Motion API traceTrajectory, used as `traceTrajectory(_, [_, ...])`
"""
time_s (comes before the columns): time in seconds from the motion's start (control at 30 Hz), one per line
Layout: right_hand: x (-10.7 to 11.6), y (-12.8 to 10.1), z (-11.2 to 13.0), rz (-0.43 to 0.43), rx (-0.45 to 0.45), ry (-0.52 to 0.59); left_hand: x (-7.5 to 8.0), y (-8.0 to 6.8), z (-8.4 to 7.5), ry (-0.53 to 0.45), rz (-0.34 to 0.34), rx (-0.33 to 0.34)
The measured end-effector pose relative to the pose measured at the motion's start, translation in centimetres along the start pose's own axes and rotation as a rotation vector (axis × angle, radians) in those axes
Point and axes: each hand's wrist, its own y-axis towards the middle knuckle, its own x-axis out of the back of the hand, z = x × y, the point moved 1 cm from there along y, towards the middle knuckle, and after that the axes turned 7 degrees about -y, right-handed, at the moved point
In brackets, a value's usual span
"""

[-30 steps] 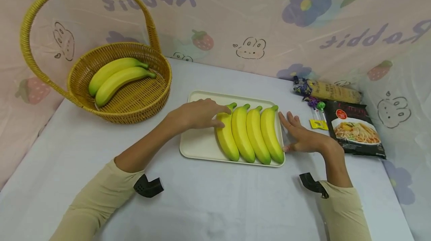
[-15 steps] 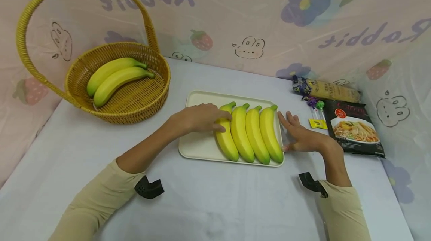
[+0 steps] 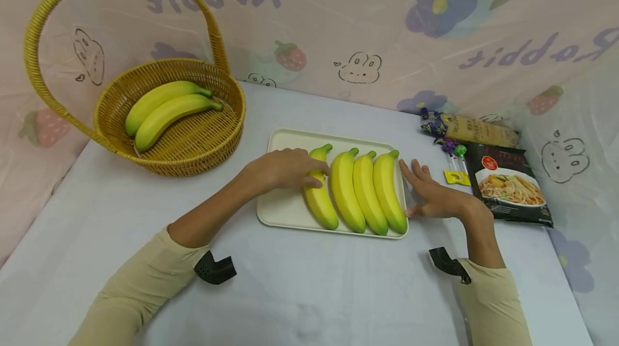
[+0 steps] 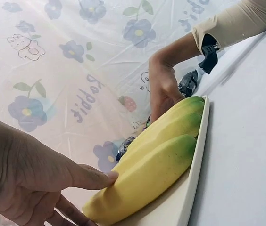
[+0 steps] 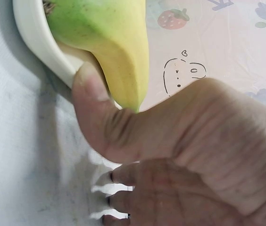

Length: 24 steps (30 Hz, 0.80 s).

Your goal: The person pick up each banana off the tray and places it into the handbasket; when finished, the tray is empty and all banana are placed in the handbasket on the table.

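A cream rectangular tray [image 3: 282,210] bears several yellow bananas with green tips, lying side by side. My left hand [image 3: 289,167] pinches the leftmost banana [image 3: 321,205] between thumb and fingers, over its upper half. A narrow gap parts this banana from the other three on the right, such as the second banana [image 3: 347,190]. In the left wrist view, the thumb [image 4: 95,178] lies along the gripped banana [image 4: 147,176]. My right hand [image 3: 435,195] is spread at the tray's right edge; in the right wrist view its thumb [image 5: 93,101] touches the rim [image 5: 31,35] beside the rightmost banana [image 5: 121,52].
A wicker basket [image 3: 232,144] with a tall handle stands at the back left, holding two bananas [image 3: 171,115]. On the right lie a noodle packet [image 3: 512,187], lollipops [image 3: 454,151], a small yellow packet [image 3: 456,177] and a long yellowish package [image 3: 476,130]. A printed curtain [image 3: 314,29] hangs behind.
My left hand has closed on the leftmost banana and shifted it slightly left, opening a gap from its neighbour. The right hand has stayed at the tray's edge.
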Motion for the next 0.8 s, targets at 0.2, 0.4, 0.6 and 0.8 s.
traceTrajectory(0.2, [0.0,0.1,0.1,0.001,-0.001,0.000,0.0,0.0,0.2,0.003,0.025,-0.011])
traceTrajectory(0.4, [-0.2,-0.1,0.2,-0.001,-0.005,0.012,0.0,0.3,-0.1,0.000,-0.015,-0.042])
traceTrajectory(0.6, [-0.1,-0.1,0.3,-0.005,0.002,0.005,0.5,0.1,-0.2,-0.015,-0.091,-0.058])
traceTrajectory(0.8, [0.1,-0.1,0.3,-0.004,0.005,0.002,1.3,-0.6,-0.4,-0.046,-0.134,-0.078])
